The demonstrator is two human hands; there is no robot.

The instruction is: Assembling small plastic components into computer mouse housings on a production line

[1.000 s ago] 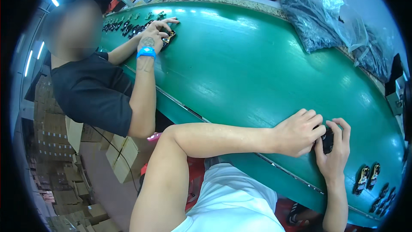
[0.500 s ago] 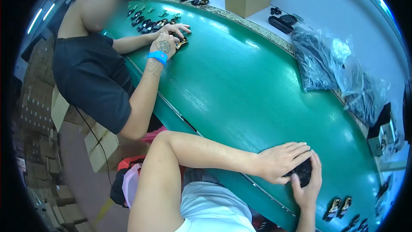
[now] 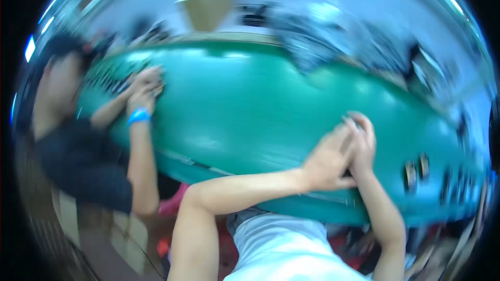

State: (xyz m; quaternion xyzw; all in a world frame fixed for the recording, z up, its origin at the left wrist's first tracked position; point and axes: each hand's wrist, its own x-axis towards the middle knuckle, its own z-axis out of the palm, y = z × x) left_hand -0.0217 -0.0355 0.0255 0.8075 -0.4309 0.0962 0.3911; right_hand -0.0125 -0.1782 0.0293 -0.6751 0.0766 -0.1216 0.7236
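Note:
My left hand (image 3: 327,162) and my right hand (image 3: 363,148) meet over the green table, right of the middle, palms turned toward each other. Both are closed around a black plastic part, which was plain to see half a second ago. Now the fingers cover it almost wholly, with only a dark gap between them, and motion smears the picture. To the right of my hands lie a black-and-gold part (image 3: 410,177) and a second black-and-gold part (image 3: 424,165). Several black parts (image 3: 458,184) stand in a row beyond those.
At the left, a co-worker in a dark shirt (image 3: 83,158) handles a small part beside many dark parts (image 3: 107,78). Along the far edge of the green table (image 3: 224,109) are a cardboard box (image 3: 211,5), grey plastic-bagged goods (image 3: 307,41) and a dark-and-grey device (image 3: 427,67).
The whole view has swung to the right and blurred. My hands have turned and closed more tightly together, hiding the black plastic part. More of the table's right end shows.

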